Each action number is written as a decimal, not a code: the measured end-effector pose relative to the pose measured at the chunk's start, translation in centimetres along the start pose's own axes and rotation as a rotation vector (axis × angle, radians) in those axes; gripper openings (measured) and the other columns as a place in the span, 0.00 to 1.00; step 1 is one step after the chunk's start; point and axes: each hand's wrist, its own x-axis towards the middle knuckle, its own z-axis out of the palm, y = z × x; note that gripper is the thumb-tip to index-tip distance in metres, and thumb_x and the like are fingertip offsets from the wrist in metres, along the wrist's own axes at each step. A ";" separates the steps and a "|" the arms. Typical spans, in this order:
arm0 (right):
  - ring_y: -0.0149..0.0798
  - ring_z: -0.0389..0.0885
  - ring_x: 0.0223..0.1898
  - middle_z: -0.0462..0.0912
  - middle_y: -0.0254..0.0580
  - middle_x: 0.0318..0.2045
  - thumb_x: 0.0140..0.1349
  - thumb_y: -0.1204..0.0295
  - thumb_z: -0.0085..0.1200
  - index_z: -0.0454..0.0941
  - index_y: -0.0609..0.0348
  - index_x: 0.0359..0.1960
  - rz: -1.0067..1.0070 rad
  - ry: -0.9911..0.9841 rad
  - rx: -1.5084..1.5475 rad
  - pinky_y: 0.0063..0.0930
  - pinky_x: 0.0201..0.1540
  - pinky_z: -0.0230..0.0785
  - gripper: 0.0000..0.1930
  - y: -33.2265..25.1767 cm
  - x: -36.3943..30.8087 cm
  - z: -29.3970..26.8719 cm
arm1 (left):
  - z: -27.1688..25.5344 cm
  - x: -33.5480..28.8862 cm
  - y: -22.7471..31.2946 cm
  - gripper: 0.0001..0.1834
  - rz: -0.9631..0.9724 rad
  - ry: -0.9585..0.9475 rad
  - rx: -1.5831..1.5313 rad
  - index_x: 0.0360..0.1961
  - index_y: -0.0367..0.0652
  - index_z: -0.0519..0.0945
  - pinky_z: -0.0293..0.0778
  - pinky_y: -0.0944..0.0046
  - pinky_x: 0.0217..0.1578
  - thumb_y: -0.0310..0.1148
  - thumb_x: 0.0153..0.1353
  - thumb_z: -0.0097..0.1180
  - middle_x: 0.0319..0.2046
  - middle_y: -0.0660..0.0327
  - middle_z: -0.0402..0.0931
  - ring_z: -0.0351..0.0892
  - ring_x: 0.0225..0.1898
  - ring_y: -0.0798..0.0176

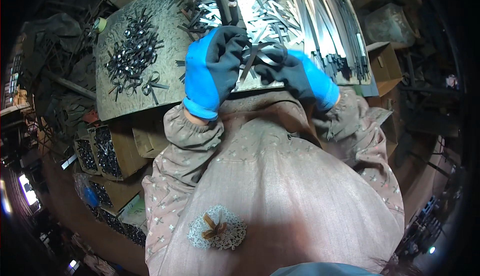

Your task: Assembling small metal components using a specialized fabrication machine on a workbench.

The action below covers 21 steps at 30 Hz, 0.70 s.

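Observation:
Both my hands wear blue gloves with dark grey palms and fingers. Between them, over the table's near edge, is a flat, shiny dark strip (260, 53) bent into a loop with its ends crossing. My left hand (214, 66) is closed at the left side of the strip, next to the foot of a dark upright post (223, 1). Curled round the loop's right side, my right hand (300, 76) grips it too; its glove is slightly blurred. Some fingertips are hidden behind the gloves and the strip.
On the worn table (167, 51), a pile of looped strips (132, 48) lies left. Loose short strips (265, 8) spread behind my hands; long strips (330, 31) lie right. Cardboard boxes of dark pieces (112, 151) stand lower left. Another cardboard box (384, 68) sits beside the table's right edge.

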 end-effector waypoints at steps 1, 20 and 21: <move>0.34 0.77 0.51 0.79 0.45 0.55 0.67 0.81 0.50 0.75 0.61 0.61 0.127 -0.066 0.022 0.29 0.53 0.70 0.21 -0.3 -0.2 0.9 | -0.2 0.2 -0.4 0.06 -0.001 0.005 0.005 0.39 0.34 0.82 0.74 0.65 0.27 0.23 0.64 0.56 0.26 0.56 0.81 0.79 0.26 0.66; 0.46 0.83 0.39 0.82 0.51 0.38 0.53 0.85 0.59 0.74 0.60 0.59 -0.557 0.034 -0.606 0.31 0.45 0.78 0.28 0.6 7.6 0.3 | -0.2 7.0 -7.8 0.08 0.281 0.264 0.426 0.36 0.41 0.82 0.76 0.50 0.36 0.34 0.60 0.61 0.29 0.48 0.82 0.83 0.35 0.41; 0.46 0.83 0.39 0.82 0.51 0.38 0.53 0.85 0.59 0.74 0.60 0.59 -0.555 0.040 -0.608 0.31 0.45 0.78 0.28 0.9 7.7 0.0 | 0.0 7.4 -8.0 0.09 0.194 0.275 0.321 0.36 0.41 0.82 0.76 0.50 0.36 0.34 0.60 0.61 0.30 0.48 0.82 0.83 0.35 0.42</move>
